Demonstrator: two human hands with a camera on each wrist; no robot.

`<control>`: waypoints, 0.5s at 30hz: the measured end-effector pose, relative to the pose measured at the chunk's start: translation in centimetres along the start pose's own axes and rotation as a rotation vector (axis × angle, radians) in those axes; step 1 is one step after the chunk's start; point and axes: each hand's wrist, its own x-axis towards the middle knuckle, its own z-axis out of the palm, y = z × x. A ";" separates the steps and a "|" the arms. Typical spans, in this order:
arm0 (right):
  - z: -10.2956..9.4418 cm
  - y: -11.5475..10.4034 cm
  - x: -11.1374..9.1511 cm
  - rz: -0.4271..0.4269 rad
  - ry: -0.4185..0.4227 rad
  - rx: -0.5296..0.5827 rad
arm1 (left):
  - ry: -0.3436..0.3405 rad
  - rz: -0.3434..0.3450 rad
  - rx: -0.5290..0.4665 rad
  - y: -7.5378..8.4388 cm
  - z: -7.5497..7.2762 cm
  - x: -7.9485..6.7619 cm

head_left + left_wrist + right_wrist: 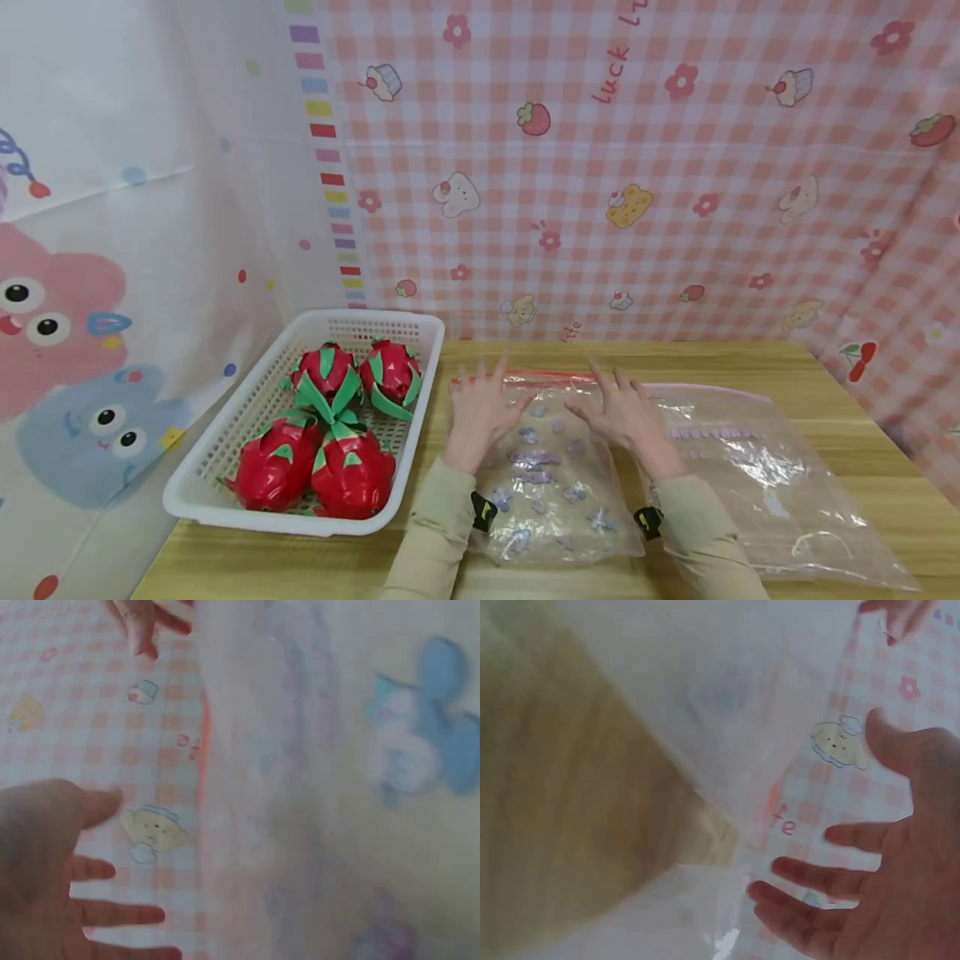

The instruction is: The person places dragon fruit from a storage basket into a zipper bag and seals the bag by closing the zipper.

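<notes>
A clear zip bag (pixel 558 508) printed with small blue and purple figures lies on the table, its red zip edge (pixel 551 377) at the far end. My left hand (pixel 480 412) is over the bag's left side with fingers spread. Over its right side is my right hand (pixel 626 421), fingers likewise apart, thumb pointing inward. Neither hand holds anything. In the left wrist view the left hand's fingers (pixel 120 913) are straight; in the right wrist view the right fingers (pixel 817 877) are extended too. A second clear bag (pixel 795 492) with a purple zip edge lies to the right.
At the left stands a white perforated basket (pixel 187 492) holding several red dragon fruits (pixel 352 475) with green leaf tips. The wooden table (pixel 847 417) meets a pink checked cloth (pixel 570 242) at the back. A white patterned sheet (pixel 217 208) hangs at the left.
</notes>
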 end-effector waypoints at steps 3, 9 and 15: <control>0.5 0.3 -0.1 0.027 -0.054 0.020 | 0.025 -0.081 -0.038 -0.8 1.0 -0.5; 1.5 0.9 -0.1 0.090 -0.109 0.138 | 0.115 -0.160 -0.155 -2.7 2.7 -1.6; 2.0 1.1 0.0 0.165 -0.184 0.333 | 0.165 -0.210 -0.260 -3.3 2.7 -1.9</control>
